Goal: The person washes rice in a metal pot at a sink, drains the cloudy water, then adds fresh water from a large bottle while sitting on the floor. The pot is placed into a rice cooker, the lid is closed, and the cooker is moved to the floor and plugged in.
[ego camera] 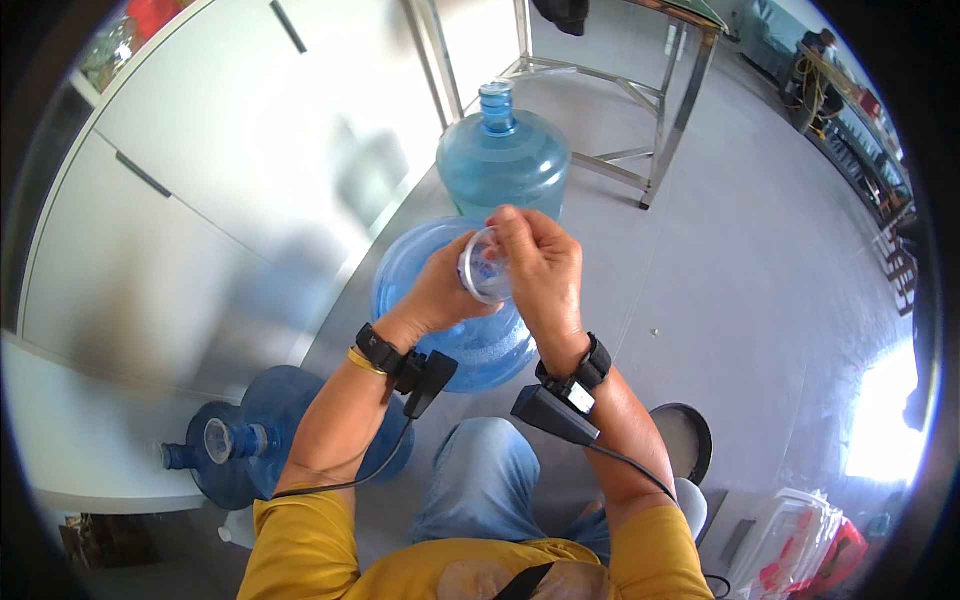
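A clear plastic cup (486,276) is tilted with its mouth toward me, above a translucent blue plastic basin (388,274). My left hand (439,289) wraps around the cup's side. At the cup's rim, my right hand (546,266) has its fingers curled, and some fingertips show through or inside the cup. Whether it also holds something small is hidden. Small bubbles (491,352) show in the lower part of the basin. Just beyond the basin stands an upright blue water-cooler bottle (502,161), its lower part hidden behind my hands and the basin.
Two more blue bottles (281,405) lie at my lower left beside white cabinets (187,247). A metal-framed table (679,112) stands ahead. A round black-rimmed object (705,442) and transparent plastic packaging (787,532) are on my right. A person (821,41) is far off.
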### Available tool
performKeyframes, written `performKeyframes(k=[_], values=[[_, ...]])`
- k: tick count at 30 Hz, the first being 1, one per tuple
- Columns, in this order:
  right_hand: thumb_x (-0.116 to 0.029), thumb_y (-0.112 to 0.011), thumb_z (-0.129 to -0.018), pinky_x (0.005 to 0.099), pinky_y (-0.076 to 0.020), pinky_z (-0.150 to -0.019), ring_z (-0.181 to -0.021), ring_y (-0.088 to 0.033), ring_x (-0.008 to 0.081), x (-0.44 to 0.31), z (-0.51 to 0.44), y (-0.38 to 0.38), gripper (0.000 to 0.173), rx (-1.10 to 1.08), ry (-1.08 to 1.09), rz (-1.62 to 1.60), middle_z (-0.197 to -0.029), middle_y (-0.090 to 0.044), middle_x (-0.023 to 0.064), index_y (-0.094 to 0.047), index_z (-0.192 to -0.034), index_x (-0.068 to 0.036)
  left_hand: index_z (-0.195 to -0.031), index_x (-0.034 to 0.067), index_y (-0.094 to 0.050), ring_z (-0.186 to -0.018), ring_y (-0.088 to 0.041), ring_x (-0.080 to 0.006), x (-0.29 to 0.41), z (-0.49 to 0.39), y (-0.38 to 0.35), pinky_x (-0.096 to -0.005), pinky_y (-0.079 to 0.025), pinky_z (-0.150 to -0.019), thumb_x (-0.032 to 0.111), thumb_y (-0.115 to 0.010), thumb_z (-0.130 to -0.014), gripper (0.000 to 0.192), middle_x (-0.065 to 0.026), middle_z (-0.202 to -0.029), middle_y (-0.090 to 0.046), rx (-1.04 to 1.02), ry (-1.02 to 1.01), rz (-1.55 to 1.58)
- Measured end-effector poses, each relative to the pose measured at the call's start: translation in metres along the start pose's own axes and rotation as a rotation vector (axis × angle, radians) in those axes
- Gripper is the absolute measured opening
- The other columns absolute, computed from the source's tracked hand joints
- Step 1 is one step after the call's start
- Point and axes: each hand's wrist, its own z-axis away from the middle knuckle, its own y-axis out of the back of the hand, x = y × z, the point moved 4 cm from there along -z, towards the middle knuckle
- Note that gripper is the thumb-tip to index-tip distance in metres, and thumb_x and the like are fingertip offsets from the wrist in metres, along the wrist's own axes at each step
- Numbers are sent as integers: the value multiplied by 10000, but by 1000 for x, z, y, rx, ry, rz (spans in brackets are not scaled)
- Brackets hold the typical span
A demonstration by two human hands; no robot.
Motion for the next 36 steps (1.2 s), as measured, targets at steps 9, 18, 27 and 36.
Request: performKeyframes(k=[9,18,27,36], values=[[-256,-625,-803,356,-478,-586,-605,-606,335,25,-19,-94,260,-130,78,296,-679,-627,176,-663,-785,1,-1149,64,-485,-916,-519,-90,-27,32,52,-251,-463,-772,69,-768,-653,571,2,-1031,-551,174,85,445],[-305,-540,-839,421,-475,-749,-845,-590,360,64,-4,-162,295,-341,167,897,-874,-631,185,-644,-883,-32,-1145,65,-492,-986,-534,-114,-73,77,112,-259,-446,-846,70,-770,-678,543,-1,-1056,-556,380,280,517],[-343,-554,-859,384,-477,-726,-825,-602,372,66,-16,-28,377,-571,-102,614,-889,-614,241,-598,-935,24,-1190,54,-489,-1030,-530,-132,-83,85,105,-272,-431,-888,20,-683,-756,477,-46,-1124,-556,421,250,380],[-244,-559,-840,255,-477,-524,-638,-568,113,34,132,417,272,440,-771,841,-770,-604,34,-618,-951,-2,-1120,-9,-473,-883,-503,-160,27,117,35,-279,-398,-767,35,-629,-788,370,-106,-998,-524,750,-348,-281]])
